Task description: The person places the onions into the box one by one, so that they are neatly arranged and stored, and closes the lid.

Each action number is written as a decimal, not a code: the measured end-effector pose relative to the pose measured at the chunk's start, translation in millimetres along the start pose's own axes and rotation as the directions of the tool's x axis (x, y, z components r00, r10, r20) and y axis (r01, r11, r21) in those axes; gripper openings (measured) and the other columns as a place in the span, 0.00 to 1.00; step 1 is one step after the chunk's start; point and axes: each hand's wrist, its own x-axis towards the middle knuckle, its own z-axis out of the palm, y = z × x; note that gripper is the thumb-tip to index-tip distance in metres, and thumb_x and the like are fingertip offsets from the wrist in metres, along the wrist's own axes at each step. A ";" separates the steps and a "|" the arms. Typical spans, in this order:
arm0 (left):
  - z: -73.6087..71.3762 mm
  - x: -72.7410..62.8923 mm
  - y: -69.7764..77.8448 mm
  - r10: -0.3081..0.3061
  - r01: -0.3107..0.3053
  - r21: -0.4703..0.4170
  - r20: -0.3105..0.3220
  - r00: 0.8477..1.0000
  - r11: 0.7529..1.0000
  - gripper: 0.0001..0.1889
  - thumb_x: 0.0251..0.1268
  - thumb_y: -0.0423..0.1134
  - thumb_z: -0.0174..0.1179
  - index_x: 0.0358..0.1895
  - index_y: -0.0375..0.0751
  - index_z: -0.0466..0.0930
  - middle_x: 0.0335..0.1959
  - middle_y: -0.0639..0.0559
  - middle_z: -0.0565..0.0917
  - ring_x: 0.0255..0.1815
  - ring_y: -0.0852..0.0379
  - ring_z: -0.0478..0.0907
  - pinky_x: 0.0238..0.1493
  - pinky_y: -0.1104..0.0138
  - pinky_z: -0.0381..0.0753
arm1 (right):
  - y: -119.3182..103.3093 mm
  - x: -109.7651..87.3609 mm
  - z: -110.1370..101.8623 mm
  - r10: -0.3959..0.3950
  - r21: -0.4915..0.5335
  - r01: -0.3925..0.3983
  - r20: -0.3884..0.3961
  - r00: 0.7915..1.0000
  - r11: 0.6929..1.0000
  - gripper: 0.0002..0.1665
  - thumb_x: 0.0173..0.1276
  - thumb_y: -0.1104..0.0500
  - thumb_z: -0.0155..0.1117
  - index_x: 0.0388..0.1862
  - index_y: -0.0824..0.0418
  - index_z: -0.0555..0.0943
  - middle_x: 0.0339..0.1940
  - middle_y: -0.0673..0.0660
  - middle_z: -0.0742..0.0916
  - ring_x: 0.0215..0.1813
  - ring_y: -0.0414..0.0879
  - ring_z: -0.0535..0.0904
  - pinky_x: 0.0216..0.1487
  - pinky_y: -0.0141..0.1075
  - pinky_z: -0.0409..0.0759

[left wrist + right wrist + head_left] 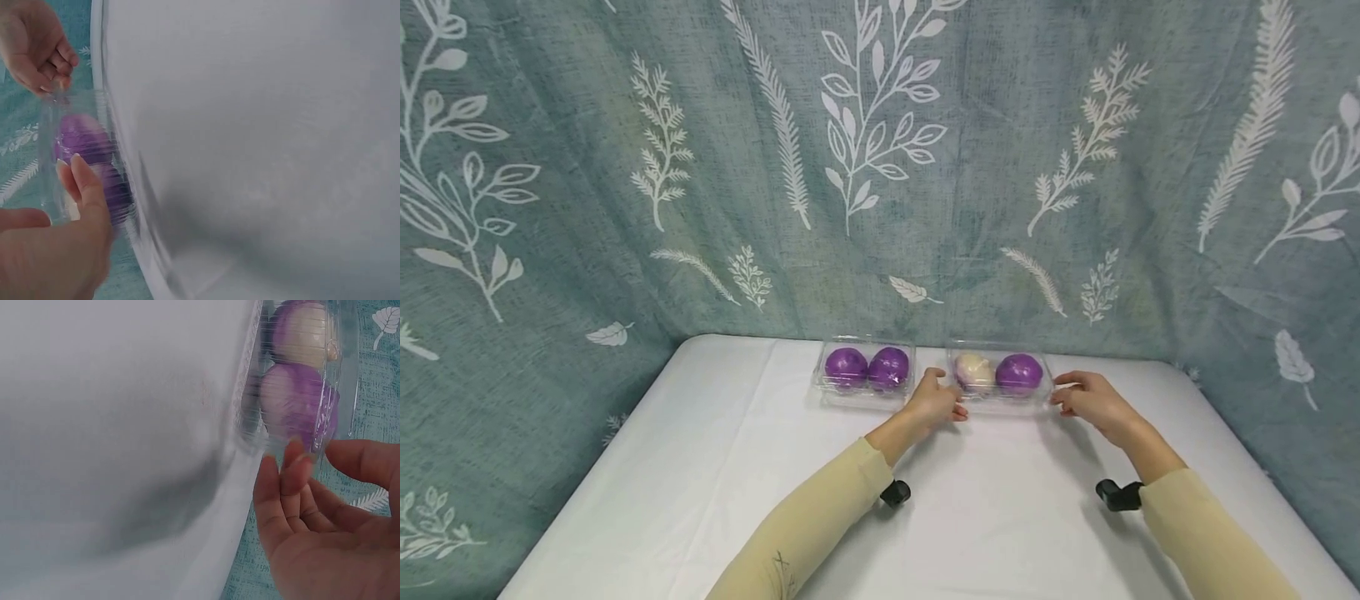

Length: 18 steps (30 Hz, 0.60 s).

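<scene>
Two clear plastic boxes stand side by side at the table's far edge. The right box (1000, 404) holds a round purple thing (1018, 375) and a cream one with purple patches (974, 372). At its left end my left hand (931, 403) has thumb and fingers around the plastic. The right hand (1093, 404) pinches the opposite end, thumb and fingertips at the rim in the right wrist view. Two round purple things (889, 368) fill the left box (857, 402), just left of my left hand. How firmly either hand grips is hard to see.
A white cloth covers the table (985, 517). Right behind the boxes hangs a blue-green curtain (970, 283) with white leaf prints, and it also runs along both sides. A black wrist camera (895, 493) sits on the left arm, another (1118, 495) on the right.
</scene>
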 end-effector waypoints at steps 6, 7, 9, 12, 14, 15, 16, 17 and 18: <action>-4.7 -14.5 9.9 0.031 -0.024 0.172 -0.035 0.999 0.985 0.36 0.77 0.33 0.56 0.79 0.33 0.47 0.51 0.31 0.80 0.35 0.43 0.85 0.41 0.61 0.93 | -1.7 -11.9 -15.9 -0.016 -0.105 0.012 -0.037 0.999 0.994 0.30 0.84 0.58 0.45 0.71 0.83 0.62 0.58 0.78 0.80 0.49 0.50 0.83 0.54 0.45 0.88; -7.0 -18.1 12.7 0.036 -0.031 0.201 -0.022 0.999 0.979 0.36 0.77 0.33 0.57 0.79 0.33 0.47 0.49 0.33 0.80 0.36 0.42 0.86 0.42 0.61 0.93 | -1.9 -14.1 -19.6 -0.020 -0.122 0.015 -0.038 0.999 0.992 0.30 0.85 0.58 0.44 0.70 0.83 0.63 0.58 0.78 0.80 0.50 0.51 0.84 0.55 0.46 0.88; -12.9 -26.3 19.5 0.042 -0.047 0.240 0.025 0.999 0.970 0.35 0.77 0.33 0.58 0.79 0.34 0.49 0.46 0.38 0.79 0.41 0.40 0.86 0.45 0.60 0.92 | -2.4 -18.0 -26.5 -0.034 -0.153 0.028 -0.037 0.999 0.988 0.29 0.85 0.57 0.43 0.69 0.83 0.64 0.59 0.78 0.80 0.53 0.57 0.84 0.56 0.48 0.88; -23.9 -39.8 29.3 0.054 -0.082 0.304 0.100 0.994 0.949 0.33 0.76 0.34 0.58 0.78 0.36 0.53 0.47 0.44 0.76 0.47 0.38 0.86 0.50 0.58 0.91 | -3.0 -22.2 -34.1 -0.060 -0.201 0.053 -0.031 0.998 0.978 0.29 0.85 0.56 0.43 0.68 0.82 0.66 0.60 0.78 0.80 0.57 0.64 0.82 0.59 0.53 0.86; -32.2 -47.8 34.7 0.074 -0.114 0.342 0.129 0.989 0.933 0.32 0.76 0.35 0.59 0.77 0.37 0.56 0.49 0.44 0.76 0.49 0.38 0.85 0.51 0.57 0.91 | -4.0 -23.8 -36.9 -0.081 -0.238 0.072 -0.028 0.996 0.968 0.29 0.85 0.56 0.44 0.68 0.81 0.67 0.60 0.77 0.80 0.59 0.67 0.80 0.58 0.55 0.86; -36.5 -51.2 36.9 0.090 -0.135 0.364 0.140 0.986 0.921 0.32 0.75 0.35 0.59 0.77 0.37 0.57 0.50 0.43 0.76 0.49 0.38 0.85 0.51 0.57 0.91 | -4.7 -24.6 -37.8 -0.088 -0.262 0.077 -0.032 0.996 0.962 0.29 0.85 0.55 0.44 0.68 0.79 0.68 0.60 0.76 0.81 0.59 0.67 0.80 0.57 0.55 0.86; -40.8 -54.6 38.9 0.107 -0.157 0.394 0.145 0.984 0.906 0.31 0.75 0.36 0.59 0.76 0.39 0.58 0.52 0.43 0.76 0.49 0.39 0.85 0.49 0.58 0.91 | -5.3 -25.4 -38.6 -0.098 -0.286 0.083 -0.037 0.995 0.955 0.29 0.85 0.54 0.45 0.68 0.78 0.68 0.59 0.75 0.82 0.59 0.68 0.80 0.55 0.55 0.87; -45.5 -57.8 40.7 0.127 -0.180 0.427 0.149 0.981 0.886 0.31 0.75 0.36 0.59 0.76 0.39 0.59 0.53 0.42 0.76 0.49 0.40 0.85 0.48 0.59 0.91 | -5.7 -26.3 -39.2 -0.108 -0.311 0.088 -0.047 0.993 0.946 0.29 0.85 0.52 0.46 0.68 0.77 0.69 0.58 0.74 0.82 0.58 0.67 0.80 0.53 0.54 0.87; -50.4 -60.7 42.2 0.150 -0.204 0.464 0.152 0.977 0.862 0.31 0.75 0.36 0.59 0.76 0.40 0.60 0.54 0.42 0.76 0.48 0.43 0.85 0.46 0.60 0.90 | -6.1 -27.3 -39.7 -0.120 -0.333 0.094 -0.056 0.991 0.938 0.29 0.85 0.52 0.46 0.68 0.76 0.70 0.58 0.73 0.83 0.58 0.67 0.80 0.51 0.54 0.87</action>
